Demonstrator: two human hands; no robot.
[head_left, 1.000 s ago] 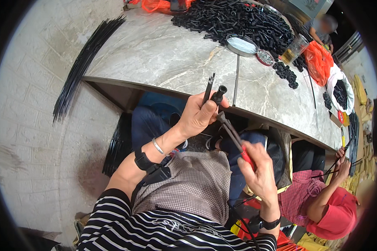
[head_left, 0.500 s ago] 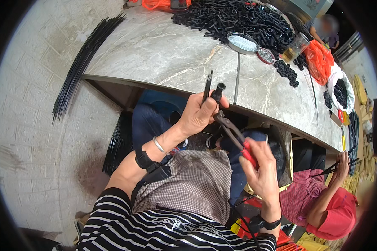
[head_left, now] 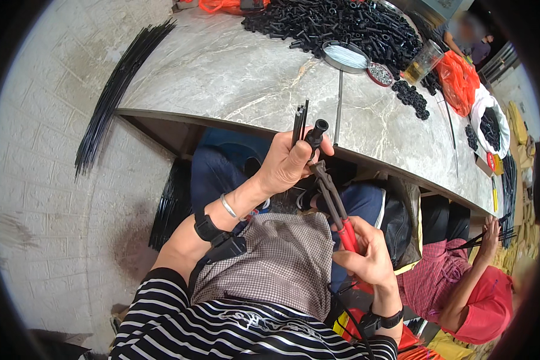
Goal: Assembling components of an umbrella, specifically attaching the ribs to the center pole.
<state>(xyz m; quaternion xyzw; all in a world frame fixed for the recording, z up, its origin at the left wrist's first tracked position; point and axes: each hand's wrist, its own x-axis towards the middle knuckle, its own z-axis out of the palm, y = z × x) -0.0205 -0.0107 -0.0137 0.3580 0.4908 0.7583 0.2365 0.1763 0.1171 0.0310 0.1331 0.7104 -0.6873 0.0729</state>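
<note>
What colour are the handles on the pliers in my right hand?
Red pliers handles, seen best in the head view.

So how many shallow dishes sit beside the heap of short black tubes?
2: a grey metal-looking dish of whitish strips and, to its right, a smaller red round dish of silvery bits. The heap may hide more.

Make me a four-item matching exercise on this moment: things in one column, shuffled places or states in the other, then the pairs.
Things
1. pliers
2. black fitting
3. clear jar
4. white sack

Places or states
A. yellowish liquid inside
B. in the left hand, beside thin black rods
C. open, black pieces inside
D. in the right hand

Pairs: 1-D, 2-B, 3-A, 4-C
</note>
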